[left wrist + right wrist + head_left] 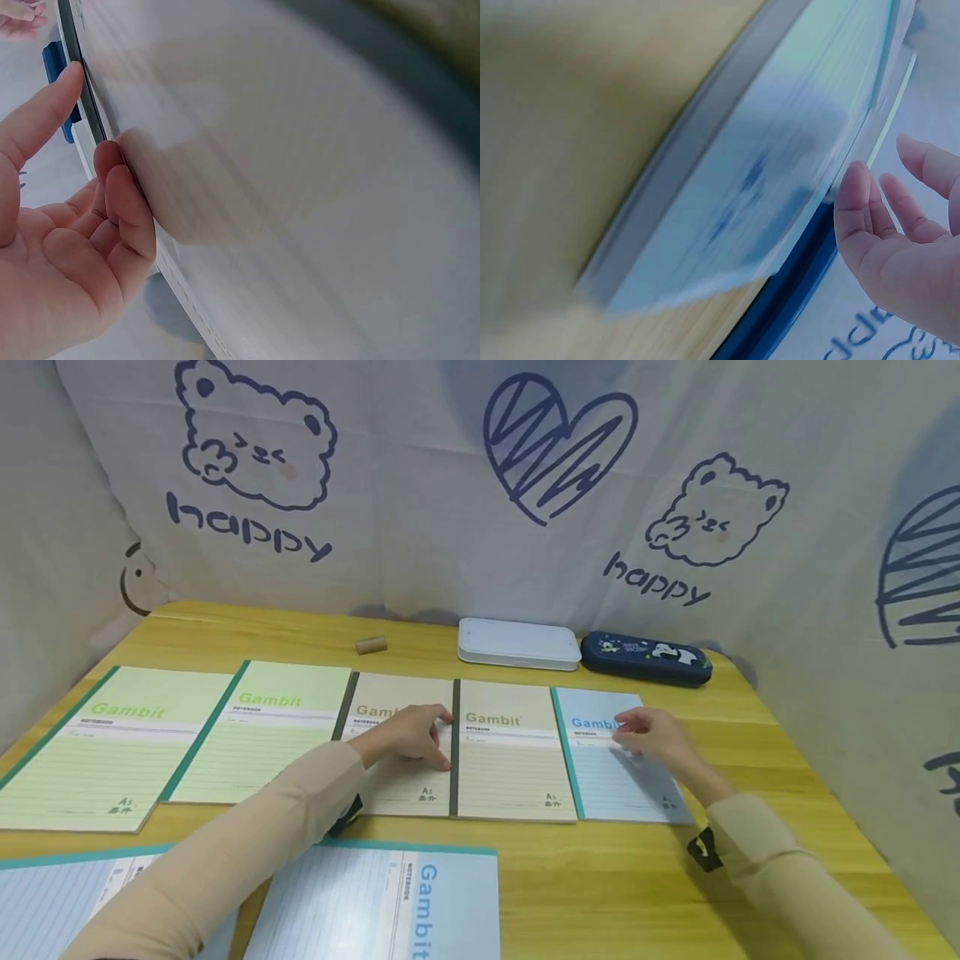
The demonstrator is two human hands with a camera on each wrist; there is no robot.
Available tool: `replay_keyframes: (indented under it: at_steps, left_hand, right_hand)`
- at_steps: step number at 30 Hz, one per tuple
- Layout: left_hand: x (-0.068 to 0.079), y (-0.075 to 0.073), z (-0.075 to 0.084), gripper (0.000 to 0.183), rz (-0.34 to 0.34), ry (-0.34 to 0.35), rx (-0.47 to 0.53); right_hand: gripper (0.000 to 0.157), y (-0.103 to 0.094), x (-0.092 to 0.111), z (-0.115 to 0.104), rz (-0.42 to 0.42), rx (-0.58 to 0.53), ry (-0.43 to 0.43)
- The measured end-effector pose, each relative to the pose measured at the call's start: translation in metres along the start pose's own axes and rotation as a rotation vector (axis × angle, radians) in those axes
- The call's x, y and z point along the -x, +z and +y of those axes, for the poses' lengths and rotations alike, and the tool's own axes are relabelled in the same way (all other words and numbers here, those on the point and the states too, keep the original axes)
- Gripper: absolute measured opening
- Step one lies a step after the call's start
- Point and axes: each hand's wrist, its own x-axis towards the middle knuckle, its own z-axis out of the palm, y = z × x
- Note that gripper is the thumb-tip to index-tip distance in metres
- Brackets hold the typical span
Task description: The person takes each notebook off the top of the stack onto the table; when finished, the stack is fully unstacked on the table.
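Note:
My left hand (416, 732) lies over the left beige notebook (397, 797), its thumb and fingertips at the dark spine of the right beige notebook (510, 768). In the left wrist view the thumb of this hand (75, 255) is stretched out and the fingers are bent, touching along the notebook's edge. My right hand (658, 739) hovers over the blue notebook (622, 781) at the row's right end. Seen from the right wrist, its fingers (855, 199) are loosely bent with nothing between them. The notebooks' covers read "Gambit".
Two green notebooks (255, 752) continue the row to the left. Nearer me lie two more blue notebooks, one in the middle (330, 902) and one at left (52, 889). A white case (517, 643), a dark blue panda case (645, 658) and a small brown cylinder (371, 645) sit behind.

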Motion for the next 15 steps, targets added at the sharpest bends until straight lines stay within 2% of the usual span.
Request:
replay_keyframes:
  at_steps: [9,15]
  left_hand:
    - [0.000,-0.001,0.001,0.068,-0.008,-0.009,-0.004]
    - [0.000,-0.001,0.001,0.068,-0.006,0.006,-0.012]
  right_hand:
    - [0.034,0.022,-0.003,-0.027,-0.061,-0.136,-0.136]
    - [0.034,0.034,-0.003,-0.038,-0.101,-0.166,-0.160]
